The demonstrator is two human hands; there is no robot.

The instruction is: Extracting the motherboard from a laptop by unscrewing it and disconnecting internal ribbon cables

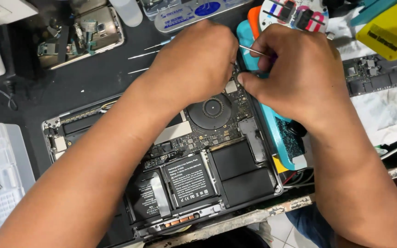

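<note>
Both our hands meet at the upper centre of the frame, over the far edge of an opened laptop (161, 151) lying bottom-up on the dark bench. Our right hand (299, 73) has its fingers pinched closed around a thin screwdriver (252, 51), whose shaft points left toward the board beside the round fan (210, 111). Our left hand (194, 62) is curled down over that same spot; whether it grips anything we cannot tell. We judge a small screw or connector near the fan is being worked. The next move calls for a steady, light tip. Black battery cells (235, 172) fill the laptop's near half.
</note>
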